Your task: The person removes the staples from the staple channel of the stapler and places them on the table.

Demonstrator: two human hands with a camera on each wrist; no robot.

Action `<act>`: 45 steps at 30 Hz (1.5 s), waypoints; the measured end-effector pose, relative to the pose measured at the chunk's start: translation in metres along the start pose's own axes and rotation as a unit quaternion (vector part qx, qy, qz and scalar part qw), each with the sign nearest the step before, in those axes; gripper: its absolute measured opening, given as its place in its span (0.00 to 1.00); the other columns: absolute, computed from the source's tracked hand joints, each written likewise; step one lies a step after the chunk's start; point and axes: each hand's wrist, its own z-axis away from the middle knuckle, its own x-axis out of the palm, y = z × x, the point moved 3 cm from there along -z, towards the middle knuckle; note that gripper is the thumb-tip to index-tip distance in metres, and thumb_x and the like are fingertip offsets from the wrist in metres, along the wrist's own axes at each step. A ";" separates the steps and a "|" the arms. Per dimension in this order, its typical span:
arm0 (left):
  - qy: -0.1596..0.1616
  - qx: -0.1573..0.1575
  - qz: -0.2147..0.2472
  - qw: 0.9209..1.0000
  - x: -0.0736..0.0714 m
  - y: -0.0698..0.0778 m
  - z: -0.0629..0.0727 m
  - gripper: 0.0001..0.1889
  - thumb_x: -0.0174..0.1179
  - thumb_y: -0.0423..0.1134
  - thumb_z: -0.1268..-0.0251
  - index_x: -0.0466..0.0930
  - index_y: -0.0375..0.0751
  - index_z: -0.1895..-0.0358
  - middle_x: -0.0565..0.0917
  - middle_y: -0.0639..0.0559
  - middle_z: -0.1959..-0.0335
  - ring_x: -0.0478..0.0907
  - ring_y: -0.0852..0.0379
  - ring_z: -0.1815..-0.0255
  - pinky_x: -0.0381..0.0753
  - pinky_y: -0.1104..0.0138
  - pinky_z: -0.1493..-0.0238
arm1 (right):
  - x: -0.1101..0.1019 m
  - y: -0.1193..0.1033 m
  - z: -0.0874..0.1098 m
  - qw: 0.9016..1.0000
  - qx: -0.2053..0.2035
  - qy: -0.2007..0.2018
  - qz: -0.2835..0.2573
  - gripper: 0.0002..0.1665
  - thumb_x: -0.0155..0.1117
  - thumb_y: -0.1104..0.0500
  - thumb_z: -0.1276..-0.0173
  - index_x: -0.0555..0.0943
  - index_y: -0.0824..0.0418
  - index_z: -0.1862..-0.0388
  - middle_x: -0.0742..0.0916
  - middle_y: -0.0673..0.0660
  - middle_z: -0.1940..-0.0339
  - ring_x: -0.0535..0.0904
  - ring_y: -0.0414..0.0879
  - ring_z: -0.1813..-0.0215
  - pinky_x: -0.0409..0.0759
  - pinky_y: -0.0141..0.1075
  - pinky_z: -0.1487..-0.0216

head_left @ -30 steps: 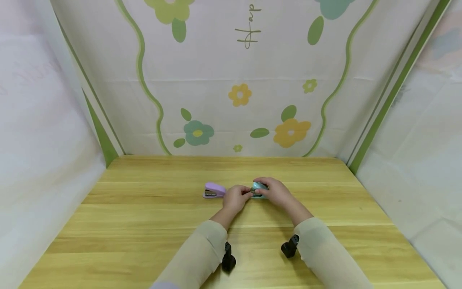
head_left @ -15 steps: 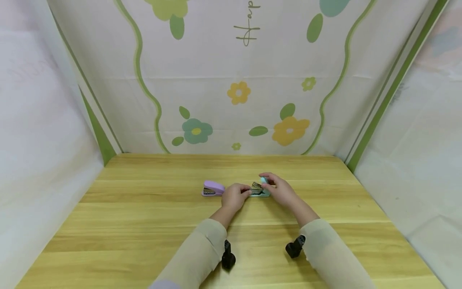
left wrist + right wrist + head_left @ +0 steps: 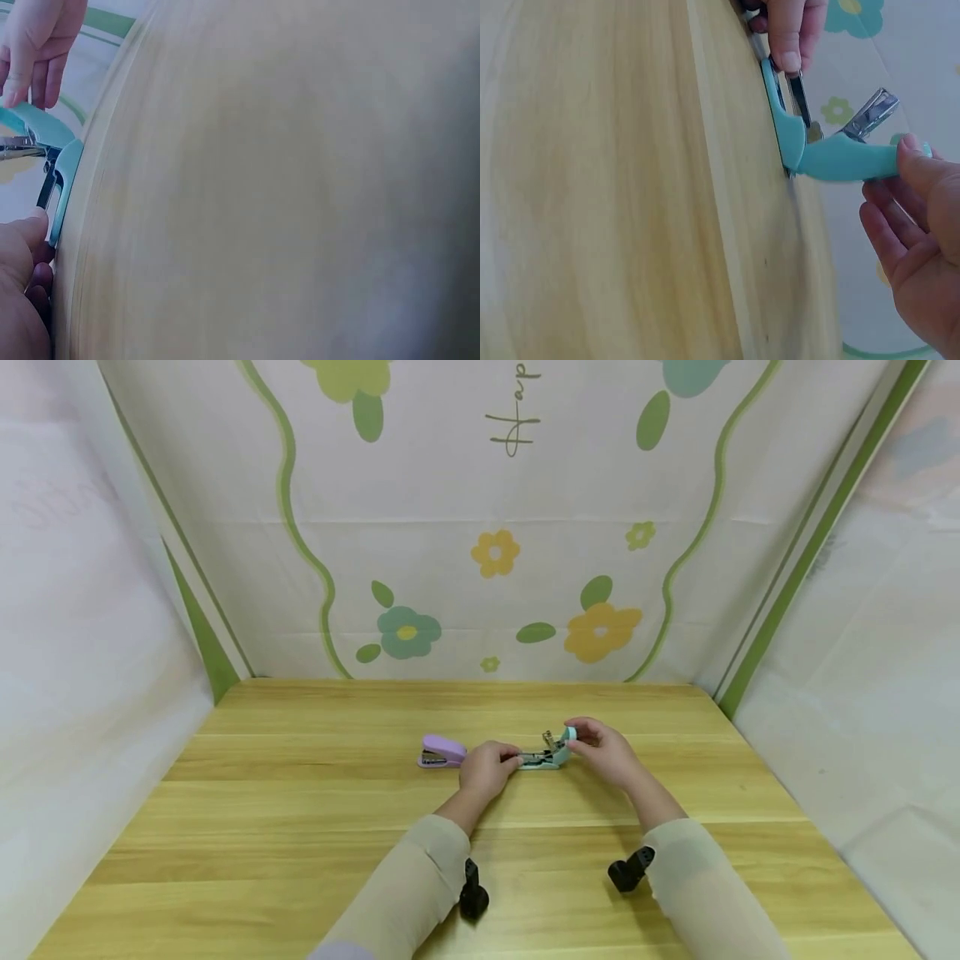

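While your left hand [image 3: 486, 772] pinches the front end of the teal stapler's base, your right hand [image 3: 606, 756] holds the raised end of its upper arm, thumb on 1 side and fingers on the other. Both grips are narrow. The teal stapler [image 3: 847, 160] sits right of the middle of the wooden table [image 3: 300, 835], closer to the far edge than to the near one. Its base lies along the tabletop, tip toward the left edge and hinge toward the right, and its upper arm is swung up steeply. A metal rail [image 3: 874, 114] sticks up from between arm and base, apart from both along most of its length.

Just left of your left hand lies the purple stapler [image 3: 444, 751], its front toward the table's left edge and its rear end partly hidden by that hand; you cannot tell from these views whether the 2 touch.

You wear pale sleeves, with 1 black wrist camera [image 3: 473, 897] at the left cuff and 1 at the right. Beyond the far edge hangs a white cloth [image 3: 420, 527] printed with flowers, leaves, wavy green lines and sideways lettering.
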 end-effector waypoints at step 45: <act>0.025 0.013 0.038 0.999 0.003 -0.006 0.002 0.12 0.66 0.48 0.37 0.88 0.54 0.53 0.89 0.57 0.55 0.85 0.55 0.50 0.82 0.59 0.48 | 0.023 -0.030 0.021 0.998 -0.026 0.034 -0.044 0.20 0.61 0.57 0.28 0.78 0.66 0.42 0.84 0.60 0.57 0.76 0.41 0.60 0.78 0.30 0.62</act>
